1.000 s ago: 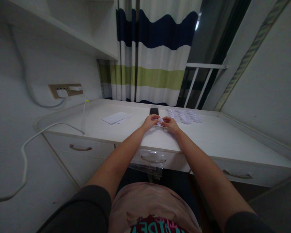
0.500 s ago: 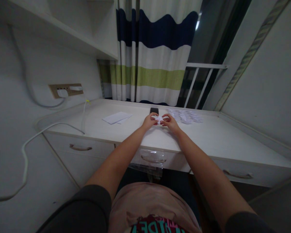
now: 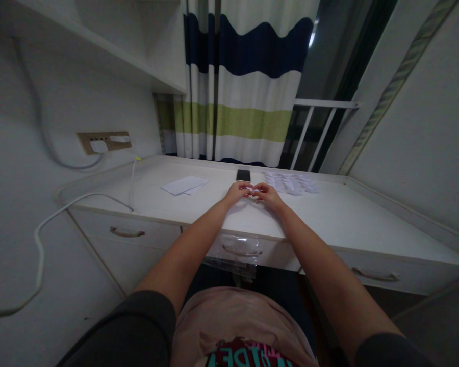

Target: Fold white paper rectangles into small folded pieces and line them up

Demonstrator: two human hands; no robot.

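Note:
Over the middle of the desk, my left hand [image 3: 237, 192] and my right hand [image 3: 266, 194] meet, fingertips almost touching. Between them is a small piece of folded white paper [image 3: 252, 190], pinched from both sides and mostly covered by my fingers. Just beyond my hands lies a flat black object [image 3: 244, 175], perhaps a phone. To the right of my right hand, several folded white paper pieces [image 3: 290, 183] lie in rows near the back of the desk. Flat white paper sheets [image 3: 185, 185] lie to the left of my left hand.
The white desk [image 3: 321, 219] has drawers along its front, with plastic film [image 3: 241, 248] hanging at the middle one. A white cable [image 3: 84, 196] crosses the desk's left edge. A wall socket [image 3: 104, 142] holds plugs. A striped curtain [image 3: 248, 97] hangs behind.
My hands have drawn closer together and slightly lower around the folded paper, which is now more covered. More of the black object shows. The sheets and paper rows have not moved.

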